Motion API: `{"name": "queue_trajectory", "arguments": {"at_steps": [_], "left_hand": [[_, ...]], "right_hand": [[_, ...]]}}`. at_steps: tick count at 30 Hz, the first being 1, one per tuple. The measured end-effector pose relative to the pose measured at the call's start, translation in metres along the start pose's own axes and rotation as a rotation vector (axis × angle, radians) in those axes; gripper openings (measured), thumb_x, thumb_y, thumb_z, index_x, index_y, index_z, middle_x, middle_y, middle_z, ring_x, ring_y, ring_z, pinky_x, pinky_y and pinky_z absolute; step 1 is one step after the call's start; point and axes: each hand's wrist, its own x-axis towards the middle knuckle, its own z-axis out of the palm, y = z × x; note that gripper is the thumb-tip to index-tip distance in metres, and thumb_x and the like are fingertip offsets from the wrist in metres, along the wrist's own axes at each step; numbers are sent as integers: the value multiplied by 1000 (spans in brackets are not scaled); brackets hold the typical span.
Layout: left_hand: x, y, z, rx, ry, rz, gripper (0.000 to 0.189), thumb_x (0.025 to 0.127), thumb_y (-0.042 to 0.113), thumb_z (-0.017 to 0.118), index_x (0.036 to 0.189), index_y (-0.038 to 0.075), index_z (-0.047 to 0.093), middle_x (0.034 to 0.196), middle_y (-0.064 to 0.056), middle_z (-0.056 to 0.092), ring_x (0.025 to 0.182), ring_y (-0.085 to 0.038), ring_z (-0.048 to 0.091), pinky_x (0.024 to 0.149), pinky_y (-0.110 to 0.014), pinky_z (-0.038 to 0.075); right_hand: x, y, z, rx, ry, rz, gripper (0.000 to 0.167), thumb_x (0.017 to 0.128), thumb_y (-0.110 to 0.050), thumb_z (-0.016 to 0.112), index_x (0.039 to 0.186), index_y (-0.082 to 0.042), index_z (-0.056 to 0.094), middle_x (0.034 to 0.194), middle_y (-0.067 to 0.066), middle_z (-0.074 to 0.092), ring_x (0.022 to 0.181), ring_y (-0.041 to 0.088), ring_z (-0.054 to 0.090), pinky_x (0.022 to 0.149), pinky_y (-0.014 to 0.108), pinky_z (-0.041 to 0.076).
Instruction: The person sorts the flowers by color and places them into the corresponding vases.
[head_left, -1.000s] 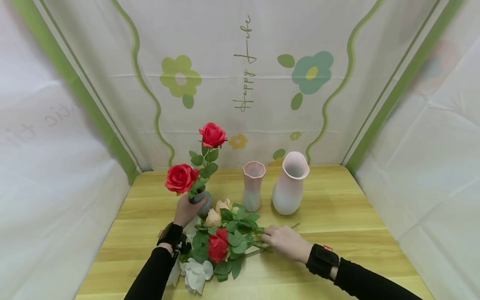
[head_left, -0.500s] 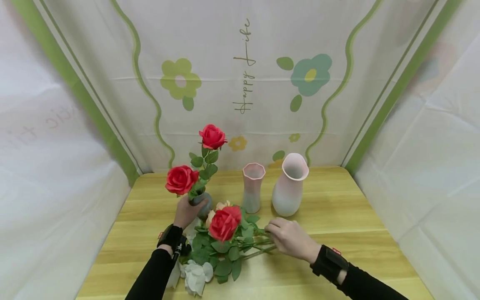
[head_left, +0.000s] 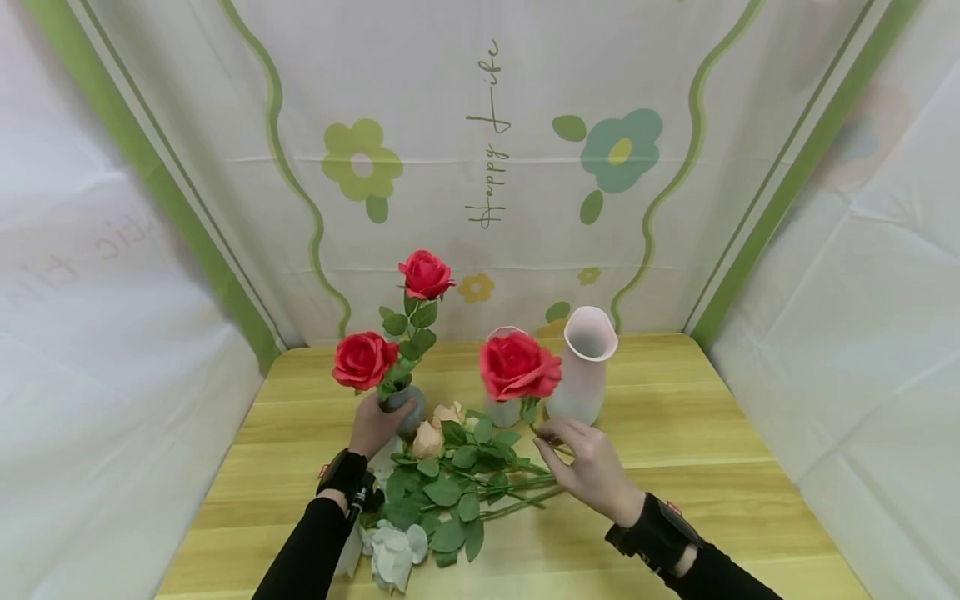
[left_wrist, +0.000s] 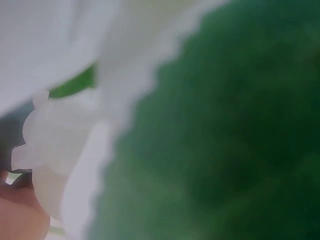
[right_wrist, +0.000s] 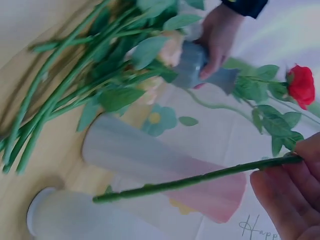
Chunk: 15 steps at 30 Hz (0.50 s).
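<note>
My left hand (head_left: 380, 423) grips a small grey-blue vase (head_left: 409, 408) on the left of the table. Two red roses (head_left: 364, 360) stand in that vase, one higher than the other. My right hand (head_left: 588, 467) pinches the green stem (right_wrist: 200, 178) of another red rose (head_left: 520, 365), raised over the table. This bloom overlaps the ribbed pink-and-white vase (right_wrist: 165, 155) behind it in the head view. Below lies a pile of flowers with green leaves (head_left: 446, 490), peach roses (head_left: 429, 440) and a white flower (head_left: 392, 554). Petals and a leaf fill most of the left wrist view.
A larger pink-and-white vase (head_left: 581, 375) with a wavy mouth stands right of the ribbed one. Loose stems (head_left: 517, 502) reach rightward from the pile across the wooden table (head_left: 675, 517). A white printed cloth (head_left: 420, 75) encloses the back and sides.
My right hand has drawn the red rose out of the pile, lifting it up and to the right, in front of the ribbed vase. My left hand stays on the small vase.
</note>
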Motion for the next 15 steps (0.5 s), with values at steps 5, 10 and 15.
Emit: {"name": "queue_trajectory", "arguments": {"at_steps": [5,10,15], "left_hand": [[5,-30,8,87,28,80,45,93,31,72,132,15,58,121,-8,63,112,-29,58,96,-45,47],[4,-25,6,47,23,66,47,93,34,72,134,15,57,123,-9,62,114,-30,57,98,-47,45],[0,-4,2,18,15,7,46,92,28,74,131,9,59,121,-13,63,114,-33,58,100,-46,44]], "right_hand": [[6,-2,2,78,95,12,12,97,-11,65,103,-1,65,91,8,65,73,16,65,67,21,56],[11,-6,4,170,162,115,32,76,14,76,104,4,64,88,14,65,70,25,66,62,24,57],[19,-14,5,233,200,256,38,73,21,75,104,1,66,87,12,67,72,25,68,63,25,58]]}}
